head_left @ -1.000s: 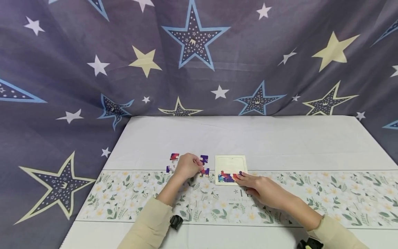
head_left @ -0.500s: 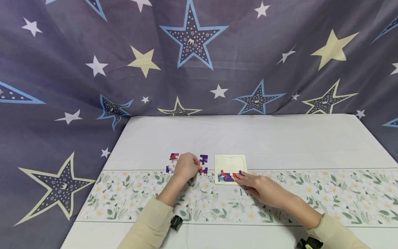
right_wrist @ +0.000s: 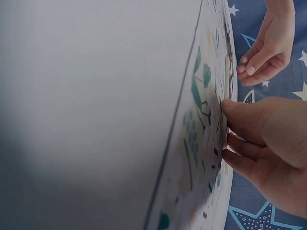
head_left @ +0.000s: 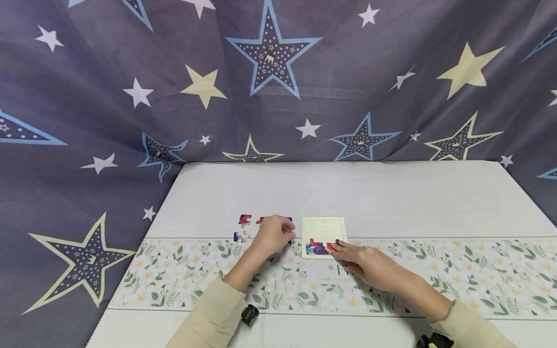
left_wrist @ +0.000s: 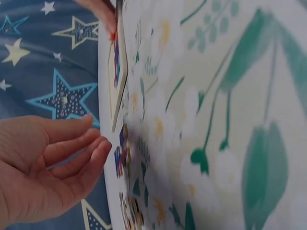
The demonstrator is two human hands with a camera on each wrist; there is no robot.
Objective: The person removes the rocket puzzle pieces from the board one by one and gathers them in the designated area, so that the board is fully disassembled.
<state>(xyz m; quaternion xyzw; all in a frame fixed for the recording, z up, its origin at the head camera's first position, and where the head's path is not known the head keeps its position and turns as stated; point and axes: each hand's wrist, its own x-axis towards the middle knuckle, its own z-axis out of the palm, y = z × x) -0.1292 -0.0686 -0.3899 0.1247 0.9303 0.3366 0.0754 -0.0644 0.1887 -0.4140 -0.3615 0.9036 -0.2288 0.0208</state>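
In the head view my left hand hovers over loose jigsaw pieces, which are red, purple and white. The left wrist view shows its fingers loosely bent and thumb apart, with nothing visible between them, just above purple pieces. Some pieces are hidden beneath that hand in the head view. To its right lies a square cream puzzle board, its near edge filled with colourful joined pieces. My right hand rests straight fingertips on the board's near right corner, partly covering the pieces there.
A white tablecloth with a floral band covers the table. Behind it hangs a dark curtain printed with stars. Black wrist devices sit at both sleeves.
My left hand has shifted slightly right, uncovering a red piece at its left and covering more of the purple pieces at the right. My right hand stays on the board.
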